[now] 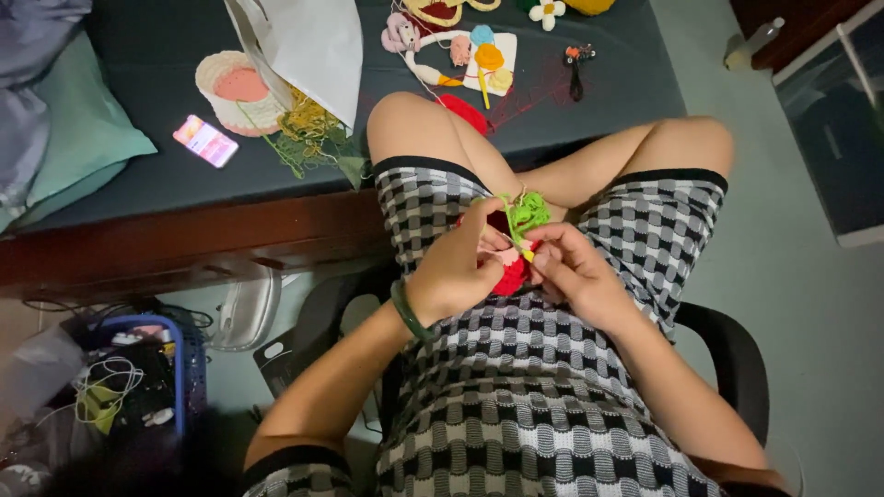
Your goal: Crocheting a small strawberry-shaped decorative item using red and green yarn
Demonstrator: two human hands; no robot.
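Note:
I sit cross-legged on a black chair (737,354) in a black-and-white checked outfit. My left hand (460,267), with a green bangle on its wrist, pinches a small crocheted piece (527,213) of bright green and red yarn held over my lap. My right hand (575,271) closes on a yellow-handled crochet hook (526,249) that meets the piece from below. Thin yarn runs from the work up toward the bed. Most of the red part sits hidden between my hands.
A dark-sheeted bed (157,83) lies ahead, holding a cream crocheted basket (235,92), a phone (205,141), a white paper bag (308,46), tangled green-yellow yarn (308,138) and small crocheted figures (460,51). A blue basket of cables (138,373) stands lower left.

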